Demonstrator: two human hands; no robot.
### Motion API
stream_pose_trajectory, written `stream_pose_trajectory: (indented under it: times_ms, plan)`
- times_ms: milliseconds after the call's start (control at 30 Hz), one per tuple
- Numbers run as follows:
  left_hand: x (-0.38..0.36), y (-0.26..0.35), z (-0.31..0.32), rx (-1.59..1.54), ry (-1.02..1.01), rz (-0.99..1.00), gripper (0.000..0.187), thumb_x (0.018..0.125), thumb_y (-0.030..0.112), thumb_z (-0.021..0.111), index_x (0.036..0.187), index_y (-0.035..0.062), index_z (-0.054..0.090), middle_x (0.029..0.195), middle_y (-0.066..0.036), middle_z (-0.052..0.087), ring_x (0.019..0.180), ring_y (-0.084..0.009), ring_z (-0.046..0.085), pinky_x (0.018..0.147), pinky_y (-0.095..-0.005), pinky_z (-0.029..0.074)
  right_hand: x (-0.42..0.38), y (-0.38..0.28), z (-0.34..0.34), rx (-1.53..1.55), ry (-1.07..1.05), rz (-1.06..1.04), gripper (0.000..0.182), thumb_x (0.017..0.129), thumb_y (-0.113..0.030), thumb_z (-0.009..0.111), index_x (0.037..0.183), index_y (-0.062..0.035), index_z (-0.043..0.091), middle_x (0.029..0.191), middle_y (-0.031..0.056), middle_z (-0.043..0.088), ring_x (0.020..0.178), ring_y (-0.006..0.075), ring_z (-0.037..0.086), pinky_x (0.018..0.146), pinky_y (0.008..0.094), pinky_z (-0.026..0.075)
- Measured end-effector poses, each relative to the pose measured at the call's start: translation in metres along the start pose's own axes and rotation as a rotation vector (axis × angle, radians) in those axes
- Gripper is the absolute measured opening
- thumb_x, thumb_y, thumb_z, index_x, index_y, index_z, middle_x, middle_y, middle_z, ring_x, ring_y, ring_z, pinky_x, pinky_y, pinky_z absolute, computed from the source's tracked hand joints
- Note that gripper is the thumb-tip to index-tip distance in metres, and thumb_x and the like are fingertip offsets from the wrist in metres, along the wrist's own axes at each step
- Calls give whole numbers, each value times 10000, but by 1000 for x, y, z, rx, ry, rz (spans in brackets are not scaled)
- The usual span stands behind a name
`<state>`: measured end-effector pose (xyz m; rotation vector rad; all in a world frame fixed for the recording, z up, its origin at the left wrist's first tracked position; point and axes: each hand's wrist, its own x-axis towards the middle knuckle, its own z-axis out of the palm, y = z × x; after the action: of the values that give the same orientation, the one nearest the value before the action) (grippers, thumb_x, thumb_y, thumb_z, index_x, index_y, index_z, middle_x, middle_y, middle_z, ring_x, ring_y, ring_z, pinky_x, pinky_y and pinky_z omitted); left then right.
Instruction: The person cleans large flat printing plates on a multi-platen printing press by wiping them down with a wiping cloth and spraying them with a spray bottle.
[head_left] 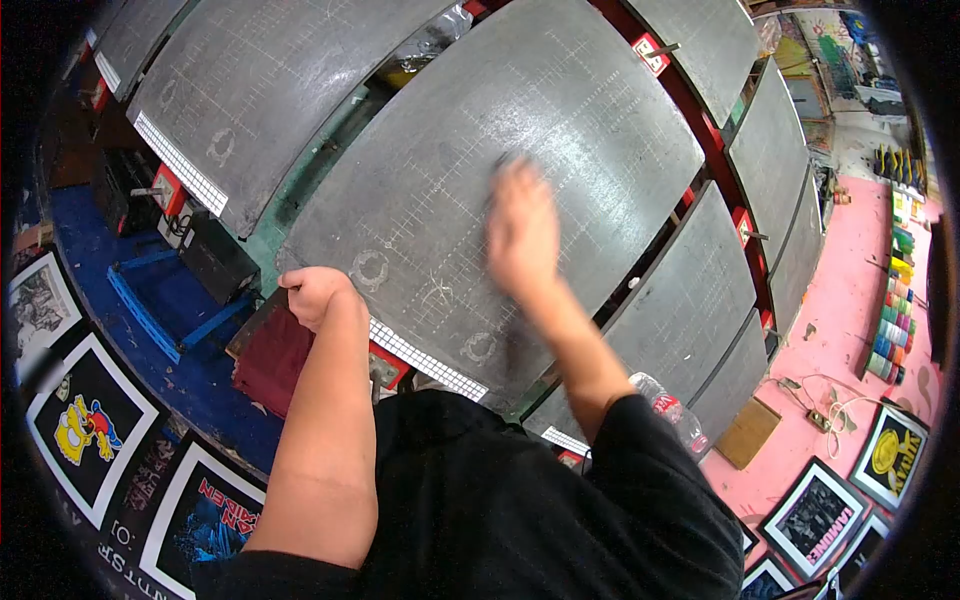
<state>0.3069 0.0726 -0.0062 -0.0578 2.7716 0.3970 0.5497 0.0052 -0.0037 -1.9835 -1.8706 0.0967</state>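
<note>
A large dark grey board [430, 130] with pale grid lines and a white checked strip [430, 358] along its near edge lies in front of me. Over its middle is my right hand [524, 225], blurred, with a small dark item at its fingertips that is too smeared to identify. My left hand [318, 292] is closed at the board's near left corner; whether it grips the edge or something small is hidden.
More grey boards [290, 80] stand left and right, with gaps and red metal parts between. A clear plastic bottle [668, 408] lies near my right elbow. Framed prints [92, 430] are at lower left, and paint bottles [888, 330] line the pink surface [840, 290] at right.
</note>
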Motion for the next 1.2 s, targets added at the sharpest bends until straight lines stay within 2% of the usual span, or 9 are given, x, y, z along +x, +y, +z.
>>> stream_pose_trajectory:
  times_ms: [100, 200, 433, 567, 700, 767, 867, 1100, 1200]
  plan:
    - [-4, 1, -2, 2, 7, 11, 691, 1062, 480, 275, 1071, 4, 775, 1136, -238, 740, 1103, -438, 686, 985, -534, 523, -96, -41, -26, 292, -382, -194, 576, 881, -109, 633, 1445, -35, 545, 1567, 209, 479, 1441, 399, 469, 1206, 534, 353]
    - [-12, -3, 2, 12, 1, -4, 691, 1061, 483, 278, 1076, 3, 774, 1138, -240, 739, 1105, -439, 686, 987, -534, 523, -95, 16, -47, 184, -448, -252, 606, 840, -131, 660, 1436, -75, 567, 1580, 151, 485, 1459, 350, 463, 1213, 534, 346]
    - [-12, 1, 4, 9, 37, 19, 691, 1057, 494, 289, 1096, -1, 770, 1147, -248, 736, 1111, -442, 686, 993, -534, 520, 57, 167, -18, -59, 195, 139, 470, 955, -133, 606, 1421, -74, 590, 1547, 172, 517, 1480, 378, 421, 1236, 513, 298]
    - [-4, -1, 0, 10, 62, 20, 691, 1055, 497, 295, 1100, -4, 769, 1148, -253, 734, 1110, -445, 686, 996, -536, 518, 85, 137, 17, -79, 289, 231, 458, 960, -111, 552, 1402, 7, 573, 1448, 274, 564, 1388, 442, 497, 1198, 517, 351]
    - [-7, 0, -3, 13, 45, 41, 684, 1055, 494, 302, 1084, -3, 772, 1139, -251, 736, 1100, -449, 687, 994, -541, 517, -15, -38, -1, 131, -157, -128, 555, 910, -92, 569, 1456, -6, 511, 1509, 266, 501, 1386, 420, 505, 1207, 511, 358]
    - [-13, 5, -4, 6, 27, 49, 685, 1056, 492, 298, 1085, -1, 772, 1141, -248, 736, 1100, -449, 686, 993, -543, 517, -76, -57, -15, 325, -413, -314, 621, 866, -103, 601, 1475, -36, 501, 1538, 215, 495, 1442, 373, 463, 1226, 521, 337]
    - [-17, 5, -5, -5, 19, 39, 685, 1061, 488, 286, 1086, 5, 771, 1148, -241, 736, 1101, -449, 683, 989, -548, 517, -65, -3, -30, 260, -449, -272, 648, 822, -103, 625, 1460, -51, 526, 1556, 174, 494, 1462, 350, 448, 1234, 538, 323]
    - [-12, 4, -10, 18, 25, 77, 682, 1067, 480, 261, 1097, 30, 772, 1164, -229, 733, 1092, -452, 681, 968, -554, 523, 122, 170, 5, -106, 239, 167, 486, 932, -152, 587, 1407, -50, 606, 1537, 239, 503, 1453, 435, 431, 1214, 558, 310]
    - [-13, 4, -11, 9, 10, 63, 678, 1066, 478, 265, 1111, 27, 769, 1163, -233, 732, 1099, -450, 680, 980, -557, 519, 169, 157, 47, -251, 404, 355, 481, 919, -168, 571, 1359, 20, 621, 1498, 286, 521, 1412, 470, 464, 1190, 555, 339]
